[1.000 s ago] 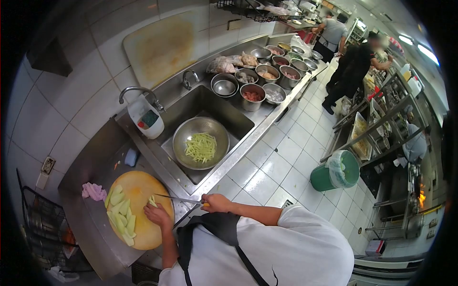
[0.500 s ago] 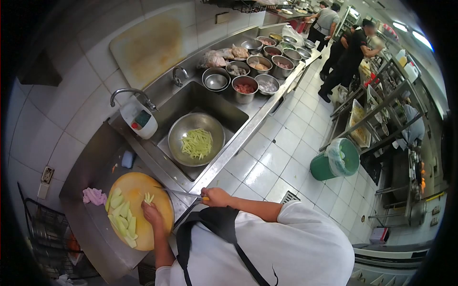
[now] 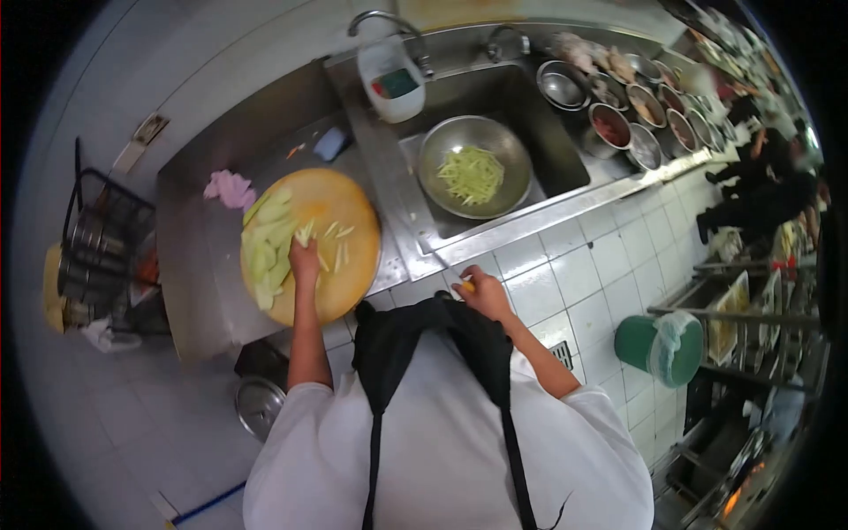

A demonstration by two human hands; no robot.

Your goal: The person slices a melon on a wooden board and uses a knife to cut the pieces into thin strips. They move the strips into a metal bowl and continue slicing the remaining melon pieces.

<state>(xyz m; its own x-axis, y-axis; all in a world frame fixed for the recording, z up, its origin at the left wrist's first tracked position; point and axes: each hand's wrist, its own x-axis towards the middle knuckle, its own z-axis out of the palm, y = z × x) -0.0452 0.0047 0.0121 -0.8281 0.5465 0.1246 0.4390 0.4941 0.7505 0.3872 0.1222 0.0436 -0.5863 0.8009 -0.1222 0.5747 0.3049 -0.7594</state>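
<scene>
Left hand (image 3: 305, 258): narrow, closed in a pinch on pale green strips (image 3: 305, 234), just above the round cutting board (image 3: 340, 287). Right hand (image 3: 481, 293): wrapped around the yellow handle of your knife (image 3: 444, 263), off the board and near the sink's front edge. The blade points away from your body, toward the sink; its outline is blurred.

Board: pale green slices (image 3: 269, 252) overlap along its left side; more strips lie loose to the right of your left hand. The board sits on the steel tabletop (image 3: 208, 305), close to the front edge. Steel surface extends to its left, and a narrower band runs between the board and the sink (image 3: 552, 155).

Behind the board: a pink cloth (image 3: 230, 190) at the left, a blue sponge (image 3: 329, 143) at the right.

Sink: a metal bowl (image 3: 433, 177) stands inside, holding a pile of cut strips. A white container (image 3: 402, 108) with a green and a red item stands beside the basin, under the faucet (image 3: 384, 15). Right of the basin, metal pots (image 3: 608, 141) are grouped near the rim. Green bin (image 3: 632, 340) on the floor, to your right.
</scene>
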